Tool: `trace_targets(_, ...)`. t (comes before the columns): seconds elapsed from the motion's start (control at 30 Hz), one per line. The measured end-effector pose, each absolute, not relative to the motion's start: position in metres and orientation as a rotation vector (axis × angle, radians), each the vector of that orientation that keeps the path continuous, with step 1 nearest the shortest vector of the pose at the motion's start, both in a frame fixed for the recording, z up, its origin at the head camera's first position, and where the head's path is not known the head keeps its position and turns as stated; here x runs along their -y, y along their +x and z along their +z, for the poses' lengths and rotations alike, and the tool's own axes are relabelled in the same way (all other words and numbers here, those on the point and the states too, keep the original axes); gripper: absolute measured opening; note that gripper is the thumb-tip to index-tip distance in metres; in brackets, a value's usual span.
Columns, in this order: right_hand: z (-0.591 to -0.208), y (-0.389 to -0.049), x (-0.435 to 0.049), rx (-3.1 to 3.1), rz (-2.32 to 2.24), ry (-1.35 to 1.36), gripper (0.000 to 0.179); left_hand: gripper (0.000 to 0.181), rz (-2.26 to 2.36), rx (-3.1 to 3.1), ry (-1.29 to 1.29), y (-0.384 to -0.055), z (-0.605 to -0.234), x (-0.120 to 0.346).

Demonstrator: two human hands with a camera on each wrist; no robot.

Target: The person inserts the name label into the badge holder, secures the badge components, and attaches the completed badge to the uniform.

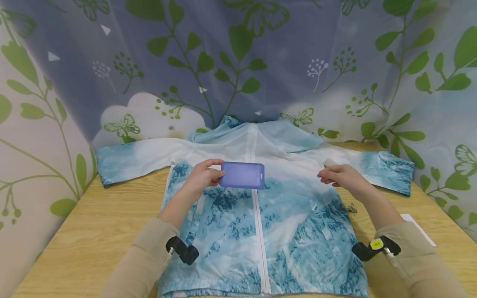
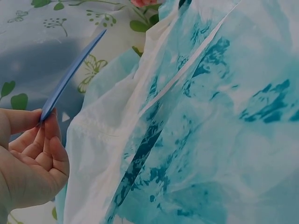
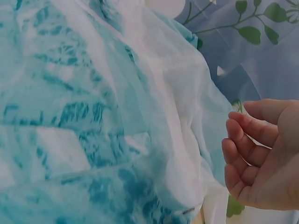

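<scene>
In the head view my left hand [image 1: 203,177] pinches a flat purple card holder [image 1: 243,175] by its left end, thumb on the near face. A small slot shows at its right end. Seen edge-on in the left wrist view, the card holder [image 2: 72,77] is thin and tilts upward from the fingertips. Beneath both hands a blue-and-white zip jacket [image 1: 223,236] lies spread out, sleeves to the sides. My right hand [image 1: 346,179] hovers over the jacket's right side; in the right wrist view its fingers [image 3: 240,161] are loosely curled and hold nothing.
Wooden table [image 1: 85,231] surface shows on either side of the jacket. By its right edge lies a small metallic-looking item [image 1: 350,208], too small to identify. A white flat item [image 1: 419,229] is partly hidden by the right forearm. Leaf-patterned cloth [image 1: 283,62] hangs behind.
</scene>
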State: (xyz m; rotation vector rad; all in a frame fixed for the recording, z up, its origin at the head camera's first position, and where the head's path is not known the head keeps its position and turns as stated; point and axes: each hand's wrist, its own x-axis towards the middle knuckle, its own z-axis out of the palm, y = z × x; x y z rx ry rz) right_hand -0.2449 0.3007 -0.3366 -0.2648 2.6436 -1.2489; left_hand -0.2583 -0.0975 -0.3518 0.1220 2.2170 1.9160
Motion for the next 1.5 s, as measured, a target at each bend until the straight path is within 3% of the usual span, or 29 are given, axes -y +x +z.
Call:
trace_targets(0.37, -0.324, -0.251, -0.263, -2.533, -1.406, -0.333, 0.041, 0.041, 1.918, -2.236, 0.104, -0.256, -0.347, 0.092)
trace_targets(0.73, -0.329, -0.261, -0.207, -2.483, -1.435, -0.213, 0.054, 0.039, 1.942, -2.235, 0.054, -0.254, -0.347, 0.088)
trace_targets(1.03, -0.334, -0.261, -0.171, -2.432, -1.500, -0.214, 0.045, 0.038, 1.959, -2.227, 0.044, -0.255, -0.346, 0.085)
trace_targets(1.27, -0.335, -0.261, -0.158, -2.450, -1.519, -0.201, 0.027, 0.038, 1.955, -2.221, 0.055, -0.254, -0.348, 0.083)
trace_targets(1.5, -0.337, -0.261, -0.156, -2.456, -1.554, -0.145, 0.025, 0.038, 1.985, -2.232, 0.041, -0.254, -0.349, 0.079)
